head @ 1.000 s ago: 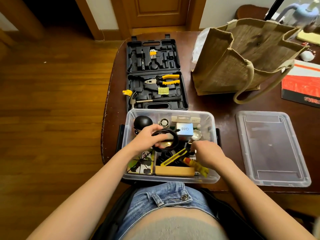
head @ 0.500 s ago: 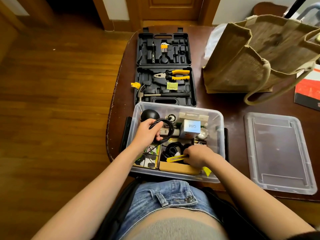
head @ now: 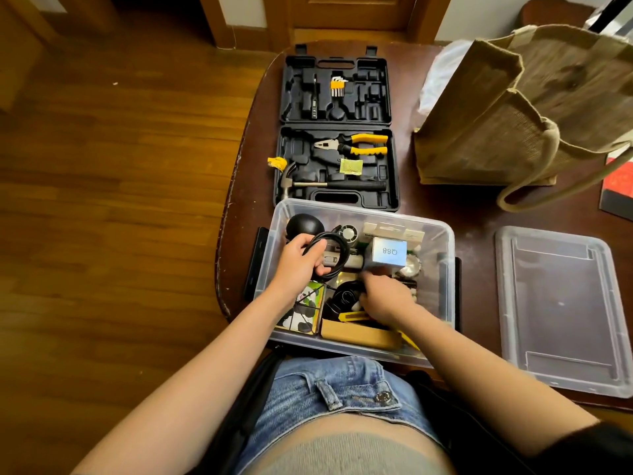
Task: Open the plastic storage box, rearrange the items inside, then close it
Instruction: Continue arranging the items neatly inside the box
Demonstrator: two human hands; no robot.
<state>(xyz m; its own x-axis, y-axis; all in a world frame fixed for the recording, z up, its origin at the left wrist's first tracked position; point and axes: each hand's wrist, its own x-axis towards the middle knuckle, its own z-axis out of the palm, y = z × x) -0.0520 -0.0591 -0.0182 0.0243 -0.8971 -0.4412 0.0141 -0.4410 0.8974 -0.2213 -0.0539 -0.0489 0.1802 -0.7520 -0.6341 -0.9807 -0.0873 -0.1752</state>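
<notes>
The clear plastic storage box [head: 445,289] stands open at the table's near edge, crammed with small items. Its lid [head: 561,310] lies flat on the table to the right. My left hand [head: 298,260] grips a coiled black cable [head: 342,258] over the box's left side, just in front of a black ball [head: 303,226]. My right hand [head: 387,299] reaches into the middle of the box, blurred, with its fingertips by a black roll [head: 344,298]; what it holds is unclear. A yellow utility knife [head: 352,316] lies under that wrist. A white Q88 box [head: 389,251] stands behind.
An open black tool case [head: 337,200] with pliers [head: 356,147] and a hammer [head: 318,185] lies right behind the box. A jute bag [head: 496,125] stands at the back right, and a red book [head: 618,186] at the right edge. Wooden floor lies beyond the table's left edge [head: 226,255].
My right hand has left the yellow knife near the front and moved to the box's middle. My left hand has carried the cable left, toward the black ball.
</notes>
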